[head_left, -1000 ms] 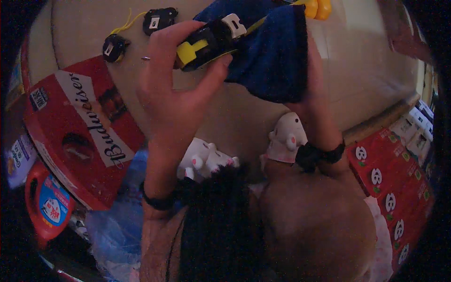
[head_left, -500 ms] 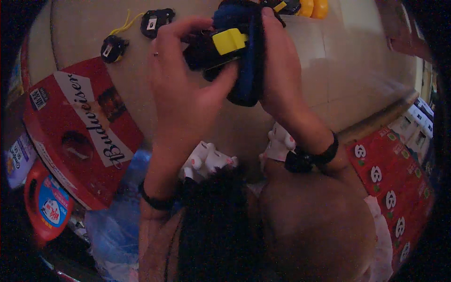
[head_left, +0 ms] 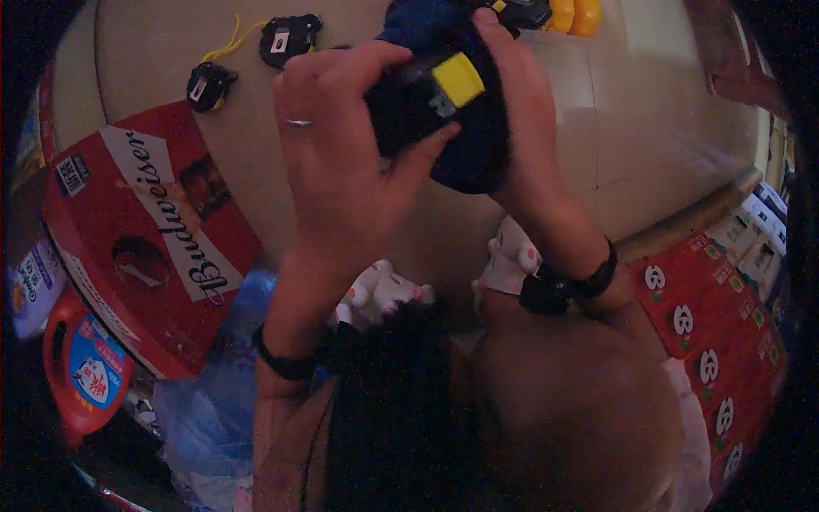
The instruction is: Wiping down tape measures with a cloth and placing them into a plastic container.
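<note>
My left hand (head_left: 337,158) grips a black tape measure (head_left: 397,111) with a yellow part (head_left: 461,79) on its upper face. Its fingers curl over the far side and the thumb presses from below. My right hand (head_left: 525,111) is closed round a dark blue, soft-looking cloth piece (head_left: 478,158), its thumb along the top edge. The tape measure lies against the cloth, which hides part of it. Farther off to the left, two more black tape measures (head_left: 290,40) (head_left: 209,87) rest on the floor, with a yellow cord (head_left: 229,47) between them.
A red printed carton (head_left: 149,239) stands at left, beside a red detergent bottle (head_left: 90,371) and blue plastic (head_left: 213,418). Orange rounded objects (head_left: 576,15) and a dark item (head_left: 525,13) are at the far edge. White animal-faced slippers (head_left: 384,286) sit below my hands; a red patterned box (head_left: 708,341) is at right.
My left hand has turned and shifted right with the tape measure, whose yellow part now tilts over the blue cloth. The cloth looks wider, and my right hand has moved slightly right.
</note>
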Tool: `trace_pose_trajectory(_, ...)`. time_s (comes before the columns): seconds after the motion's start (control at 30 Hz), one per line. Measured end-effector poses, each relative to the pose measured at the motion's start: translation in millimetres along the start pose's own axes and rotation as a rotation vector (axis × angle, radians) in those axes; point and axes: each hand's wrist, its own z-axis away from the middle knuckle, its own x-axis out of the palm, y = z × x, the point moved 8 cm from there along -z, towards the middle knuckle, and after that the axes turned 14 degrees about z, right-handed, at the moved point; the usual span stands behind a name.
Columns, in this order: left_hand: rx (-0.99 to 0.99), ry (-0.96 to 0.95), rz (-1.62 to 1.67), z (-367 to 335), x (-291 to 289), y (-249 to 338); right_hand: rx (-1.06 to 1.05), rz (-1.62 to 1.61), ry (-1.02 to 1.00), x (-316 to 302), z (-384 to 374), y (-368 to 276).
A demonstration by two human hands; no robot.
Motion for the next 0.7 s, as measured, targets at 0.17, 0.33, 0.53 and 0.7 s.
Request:
trace_pose_trajectory(0.17, 0.189, 0.104, 0.277, 5, -1, -3, 0.149, -0.528, 0.093, -16, 12, 11)
trace_pose_trajectory(0.33, 0.336, 0.171, 0.287, 11, -4, -11, 0.125, -0.532, -0.044, -21, 14, 4)
trace_pose_trajectory(0.53, 0.139, -0.094, -0.017, 3, 10, -3, 0.021, 0.087, -0.203, -2, 22, -17)
trace_pose_trajectory(0.7, -0.031, -0.173, 0.011, -3, 13, -1, -0.123, 0.078, -0.041, -5, 10, -17)
